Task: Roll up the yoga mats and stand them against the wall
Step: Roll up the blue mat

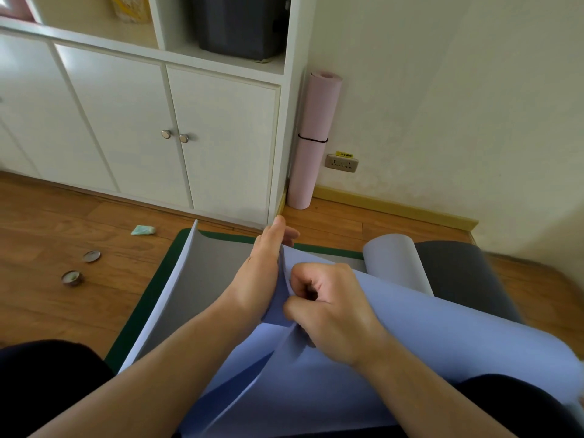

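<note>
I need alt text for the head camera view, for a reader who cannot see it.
Two bare hands work the edge of a blue foam yoga mat: the left hand lies against it, the right hand pinches it. A rolled pink yoga mat with a black band stands in the corner beside a white cabinet.

A brown wooden plank floor (pixel 47 298) carries a flat dark green mat (pixel 151 298), two small round tins (pixel 73 277) at left, and a rolled pink yoga mat (pixel 311 143) standing far against the wall.
</note>
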`<state>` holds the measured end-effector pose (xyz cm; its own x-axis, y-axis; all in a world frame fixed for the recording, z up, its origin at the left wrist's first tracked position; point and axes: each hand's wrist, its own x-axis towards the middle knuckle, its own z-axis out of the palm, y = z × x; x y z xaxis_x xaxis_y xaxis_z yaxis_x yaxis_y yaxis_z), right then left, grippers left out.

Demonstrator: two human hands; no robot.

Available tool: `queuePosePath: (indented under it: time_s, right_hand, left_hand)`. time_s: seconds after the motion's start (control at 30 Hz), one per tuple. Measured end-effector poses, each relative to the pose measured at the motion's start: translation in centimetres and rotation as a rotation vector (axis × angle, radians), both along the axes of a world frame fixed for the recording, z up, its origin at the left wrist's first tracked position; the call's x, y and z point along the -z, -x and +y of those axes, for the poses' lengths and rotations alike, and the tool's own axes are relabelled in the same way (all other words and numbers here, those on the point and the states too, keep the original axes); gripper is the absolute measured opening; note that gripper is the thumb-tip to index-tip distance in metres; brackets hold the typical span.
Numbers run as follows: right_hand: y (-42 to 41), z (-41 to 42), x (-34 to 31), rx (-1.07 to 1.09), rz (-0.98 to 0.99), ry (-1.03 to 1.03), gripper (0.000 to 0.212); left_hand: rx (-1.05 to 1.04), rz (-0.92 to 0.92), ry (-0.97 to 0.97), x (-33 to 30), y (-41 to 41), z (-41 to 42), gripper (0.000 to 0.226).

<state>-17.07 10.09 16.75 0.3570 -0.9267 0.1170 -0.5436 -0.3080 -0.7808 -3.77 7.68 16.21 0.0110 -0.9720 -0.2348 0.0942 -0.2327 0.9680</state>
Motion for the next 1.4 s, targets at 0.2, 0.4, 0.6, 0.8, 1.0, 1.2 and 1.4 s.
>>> queuePosePath:
  time_s: [0.2, 0.4, 0.6, 0.8, 1.0, 1.2, 1.4]
  right_hand:
    - [-0.1, 0.0, 0.4, 0.004, -0.025, -0.003, 0.017]
    - [-0.5, -0.3, 1.1, -0.007, -0.065, -0.008, 0.016]
    - [-0.9, 0.2, 1.2, 0.002, -0.028, -0.016, 0.01]
    - [0.3, -0.4, -1.5, -0.138, -0.108, -0.155, 0.021]
    - [9.0, -5.8, -4.0, 0.103, 0.199, 0.017, 0.051]
    - [9.4, -7.6, 0.9, -0.087, 0.62, -0.051, 0.115]
    - [7.5, -6.8, 3.6, -0.073, 0.733, 0.202, 0.09]
  left_hand:
    - [0.002, -0.046, 0.017, 0.7, -0.1, -0.1, 0.053]
    - [0.046, -0.006, -0.033, 1.2, 0.5, 0.0, 0.045]
    - [0.013, -0.078, -0.053, 1.3, 0.0, -0.4, 0.012]
    - [-0.022, -0.141, 0.082, 0.4, -0.9, -0.3, 0.014]
    - [-0.042, -0.135, 0.124, -1.6, -3.3, -0.5, 0.014]
    - [-0.139, -0.205, 0.179, -2.5, -5.3, -0.4, 0.023]
    - [-0.322, -0.115, 0.105, -1.0, -6.0, -0.5, 0.04]
